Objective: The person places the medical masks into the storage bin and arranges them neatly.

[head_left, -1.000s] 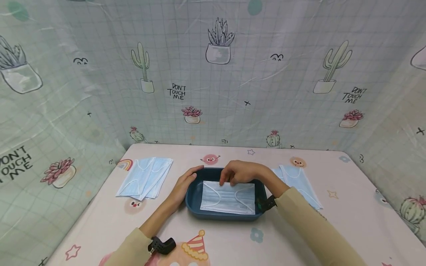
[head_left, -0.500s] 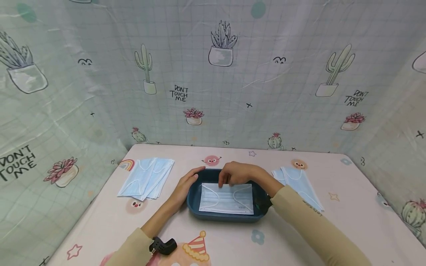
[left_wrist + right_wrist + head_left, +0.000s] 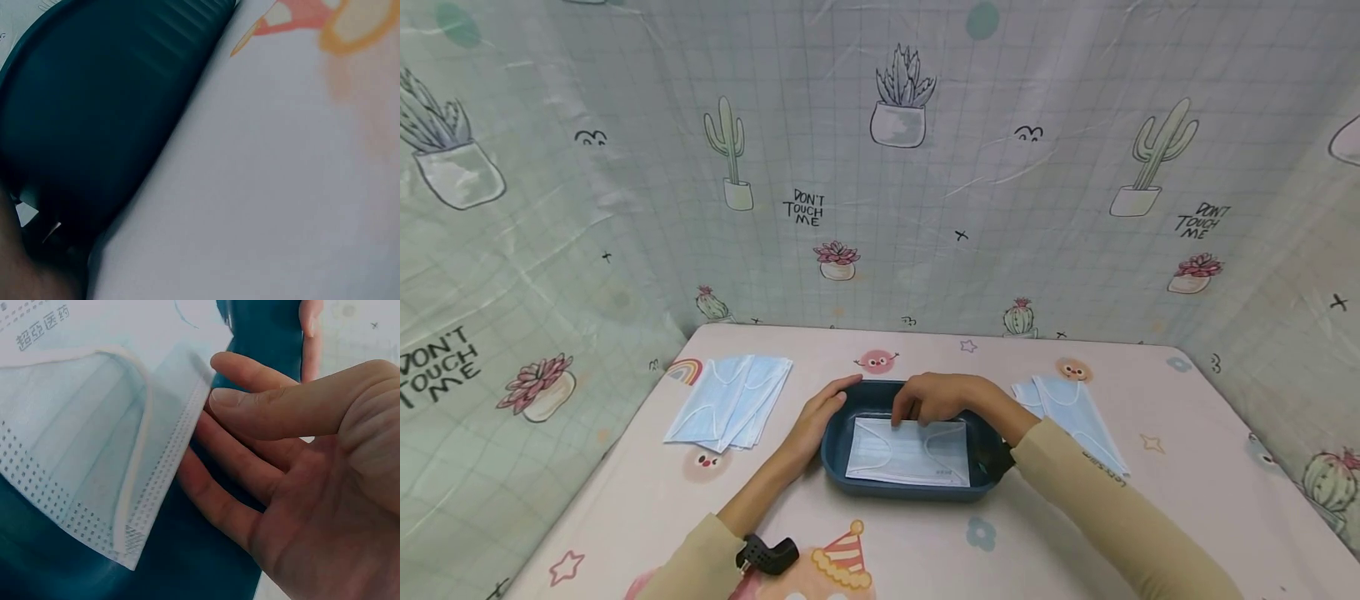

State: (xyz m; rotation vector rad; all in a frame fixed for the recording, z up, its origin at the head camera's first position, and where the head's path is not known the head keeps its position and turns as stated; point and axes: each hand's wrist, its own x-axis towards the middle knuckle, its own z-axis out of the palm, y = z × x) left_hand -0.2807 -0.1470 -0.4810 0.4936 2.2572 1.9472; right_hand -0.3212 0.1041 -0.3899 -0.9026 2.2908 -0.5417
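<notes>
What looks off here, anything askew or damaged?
Nothing damaged or spilled. The face mask lies flat in the dark tray, slightly skewed to its sides. The right hand is at the mask's far edge, the left hand on the tray's left rim. The loose masks at left are fanned unevenly.

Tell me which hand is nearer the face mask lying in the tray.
Right. The right hand touches the far edge of the face mask, while the left hand rests on the tray at its left rim.
</notes>
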